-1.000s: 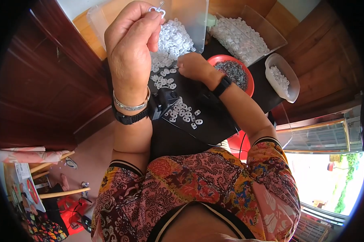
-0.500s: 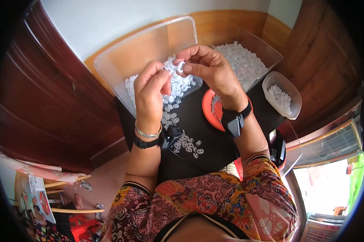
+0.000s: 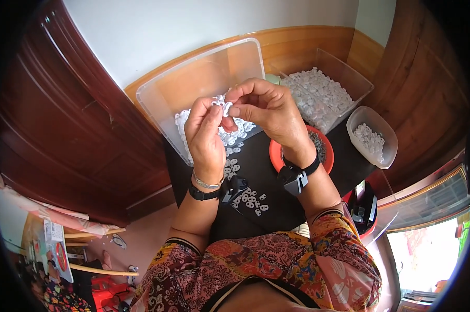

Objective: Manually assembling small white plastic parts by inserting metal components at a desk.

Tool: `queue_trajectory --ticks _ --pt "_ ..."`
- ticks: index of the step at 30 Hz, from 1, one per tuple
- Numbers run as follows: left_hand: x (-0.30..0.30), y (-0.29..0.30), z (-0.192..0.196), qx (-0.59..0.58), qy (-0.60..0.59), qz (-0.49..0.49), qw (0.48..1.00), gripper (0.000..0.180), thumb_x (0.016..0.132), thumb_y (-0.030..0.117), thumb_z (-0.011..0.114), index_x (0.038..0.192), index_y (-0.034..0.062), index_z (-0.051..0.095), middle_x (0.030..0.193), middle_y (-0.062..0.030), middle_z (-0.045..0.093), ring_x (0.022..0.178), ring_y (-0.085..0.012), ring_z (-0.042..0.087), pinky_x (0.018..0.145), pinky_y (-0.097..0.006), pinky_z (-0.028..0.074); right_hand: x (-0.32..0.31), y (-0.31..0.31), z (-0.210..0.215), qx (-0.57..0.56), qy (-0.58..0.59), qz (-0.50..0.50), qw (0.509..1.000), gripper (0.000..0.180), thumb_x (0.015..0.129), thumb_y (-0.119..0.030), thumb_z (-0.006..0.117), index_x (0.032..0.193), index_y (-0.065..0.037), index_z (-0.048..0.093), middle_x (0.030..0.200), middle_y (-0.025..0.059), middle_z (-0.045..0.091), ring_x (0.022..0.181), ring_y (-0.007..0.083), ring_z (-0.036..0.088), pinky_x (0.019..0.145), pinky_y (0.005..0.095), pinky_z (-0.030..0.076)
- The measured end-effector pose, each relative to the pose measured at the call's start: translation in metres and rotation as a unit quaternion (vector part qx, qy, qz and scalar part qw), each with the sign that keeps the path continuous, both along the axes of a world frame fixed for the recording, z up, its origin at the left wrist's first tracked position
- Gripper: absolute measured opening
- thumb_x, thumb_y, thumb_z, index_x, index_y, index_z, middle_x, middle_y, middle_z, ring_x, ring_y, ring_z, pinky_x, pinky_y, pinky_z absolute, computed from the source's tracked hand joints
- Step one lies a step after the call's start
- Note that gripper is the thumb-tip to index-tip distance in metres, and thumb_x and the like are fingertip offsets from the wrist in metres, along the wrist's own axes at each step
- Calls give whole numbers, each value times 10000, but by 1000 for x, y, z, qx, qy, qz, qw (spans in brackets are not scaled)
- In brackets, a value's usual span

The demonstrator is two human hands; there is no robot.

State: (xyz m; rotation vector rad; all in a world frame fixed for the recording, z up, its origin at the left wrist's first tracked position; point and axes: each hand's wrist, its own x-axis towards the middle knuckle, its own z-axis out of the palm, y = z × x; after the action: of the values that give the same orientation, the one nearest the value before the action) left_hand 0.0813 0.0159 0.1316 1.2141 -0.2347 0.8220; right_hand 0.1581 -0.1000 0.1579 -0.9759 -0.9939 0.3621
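L hand [image 3: 208, 139] pinches a small white pc [image 3: 218, 102], R hand [image 3: 277, 117] a second white pc [image 3: 226, 108] just beside it, both up in front of the clear bin [image 3: 258, 61], far L. Can't tell if pcs touch. IMO: light grip, wrists steady, line 'em up w/o rushing.

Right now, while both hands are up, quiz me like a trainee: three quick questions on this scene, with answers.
1. True or false: both hands lie flat on the table.
2. Which wrist wears the silver bracelet?
3. Where is the small tub from the red bowl? A: to its left. B: to its right. C: inside it.

Key:
1. False: the left hand and right hand are raised, pinching white pieces.
2. Left.
3. B.
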Motion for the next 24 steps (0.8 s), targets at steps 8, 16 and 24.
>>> queue_trajectory --ticks 8,16,24 --pt "2 -9 -2 -27 -73 67 995 178 942 176 484 860 19 496 713 -27 535 615 -87 488 587 -220 401 -21 11 -5 -12 -131 -157 979 145 823 39 634 963 3 643 867 39 634 786 105 614 711 238 513" --pt "1 -9 -2 -22 -83 122 989 174 944 183 487 871 25 496 754 -3 522 655 -62 429 599 -215 368 -31 28 -19 39 -147 -259 954 164 826 43 632 984 9 607 866 43 623 743 100 603 672 241 520" --pt "1 1 -5 -44 -49 78 995 170 915 167 503 823 24 508 693 -11 507 609 -77 453 571 -217 371 -21 22 -15 73 -27 -146 986 150 856 9 617 1001 10 576 855 41 628 770 107 603 727 237 507"
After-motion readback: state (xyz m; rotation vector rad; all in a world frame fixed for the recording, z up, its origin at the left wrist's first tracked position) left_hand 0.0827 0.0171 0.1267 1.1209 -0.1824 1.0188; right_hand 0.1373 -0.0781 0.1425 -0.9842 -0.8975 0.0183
